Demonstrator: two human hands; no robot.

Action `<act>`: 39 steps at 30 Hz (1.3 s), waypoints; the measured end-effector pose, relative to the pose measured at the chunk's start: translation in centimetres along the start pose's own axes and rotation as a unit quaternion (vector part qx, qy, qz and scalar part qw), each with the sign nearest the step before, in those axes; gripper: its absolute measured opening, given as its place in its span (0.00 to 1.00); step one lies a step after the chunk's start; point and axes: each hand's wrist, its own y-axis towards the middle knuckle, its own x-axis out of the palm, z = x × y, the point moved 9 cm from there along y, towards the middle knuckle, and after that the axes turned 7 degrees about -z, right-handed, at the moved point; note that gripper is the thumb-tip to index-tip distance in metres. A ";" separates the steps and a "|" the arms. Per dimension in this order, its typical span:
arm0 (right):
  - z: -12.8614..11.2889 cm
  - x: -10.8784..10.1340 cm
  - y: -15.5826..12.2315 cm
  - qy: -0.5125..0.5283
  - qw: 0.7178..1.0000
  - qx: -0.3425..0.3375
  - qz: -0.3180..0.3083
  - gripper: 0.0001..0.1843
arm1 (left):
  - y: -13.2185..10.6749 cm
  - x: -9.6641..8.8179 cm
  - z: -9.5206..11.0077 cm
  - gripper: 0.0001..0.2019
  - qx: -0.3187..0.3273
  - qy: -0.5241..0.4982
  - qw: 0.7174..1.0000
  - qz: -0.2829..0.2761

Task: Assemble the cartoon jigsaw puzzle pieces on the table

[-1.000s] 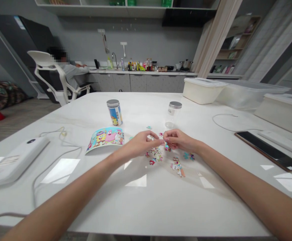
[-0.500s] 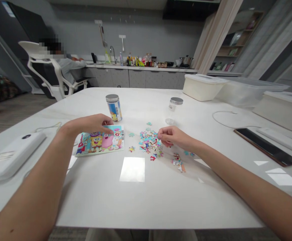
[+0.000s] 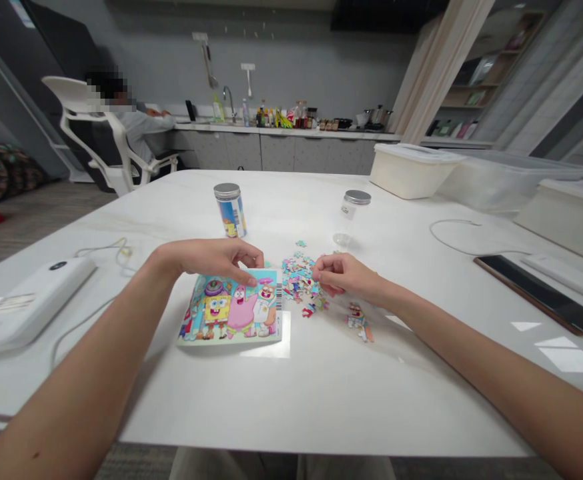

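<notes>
My left hand pinches the top edge of a picture card with its thumb in front. The card shows bright cartoon figures and a barcode on its right edge, and it faces me. Just right of it lies a heap of small coloured jigsaw pieces. My right hand is at the right side of this heap, its fingers curled together; whatever is between the fingertips is hidden. Nearer to me, below the right hand, a few joined jigsaw pieces form a small cluster.
Behind stand a jar with a blue printed label and a clear jar with a metal lid. Lidded bins and a dark phone-like slab are at right. A white device with cables lies left. Someone sits in a chair beyond.
My left hand has brought the card to the right and nearer to me, now beside the heap. My right hand has stayed almost in place at the pieces.
</notes>
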 end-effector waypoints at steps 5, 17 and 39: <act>-0.2 0.0 -0.1 0.000 1.000 -0.010 -0.004 0.17 | 0.2 0.6 1.0 0.09 -0.004 -0.022 1.000 0.001; 1.4 -1.2 0.3 0.084 0.994 0.005 0.068 0.16 | 0.7 0.9 0.7 0.08 0.003 -0.017 1.000 -0.011; 2.6 -1.6 0.4 0.258 0.962 0.034 0.081 0.09 | 0.6 1.0 0.7 0.08 -0.006 -0.012 1.000 -0.015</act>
